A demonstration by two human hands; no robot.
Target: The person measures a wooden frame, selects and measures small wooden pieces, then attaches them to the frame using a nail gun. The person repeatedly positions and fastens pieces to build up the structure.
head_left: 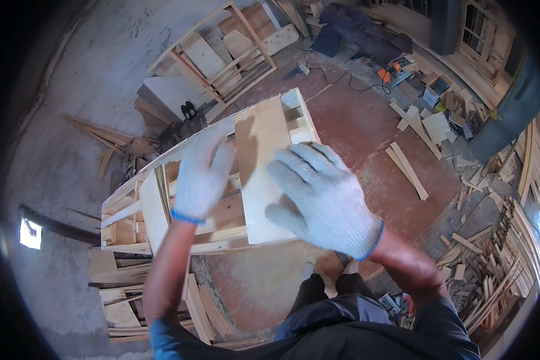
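Observation:
A wooden frame (126, 213) with crossbars and open bays lies in front of me. Across its right part rests a pale plywood board (261, 186). My right hand (321, 195), in a white knitted glove with a blue cuff, is over the board's right edge, fingers apart and holding nothing; I cannot tell whether it touches the wood. My left hand (203, 174), gloved alike, hovers over the frame just left of the board. Its fingers look stretched out, though motion blurs their tips. Farther left, a narrower light panel (154, 207) lies across the frame.
Another wooden frame with boards (222, 57) stands beyond. Timber strips (408, 171) lie on the reddish floor to the right, near heaped offcuts (480, 222). A black cable (348, 81) crosses the floor at the back. Stacked planks (123, 300) are at lower left.

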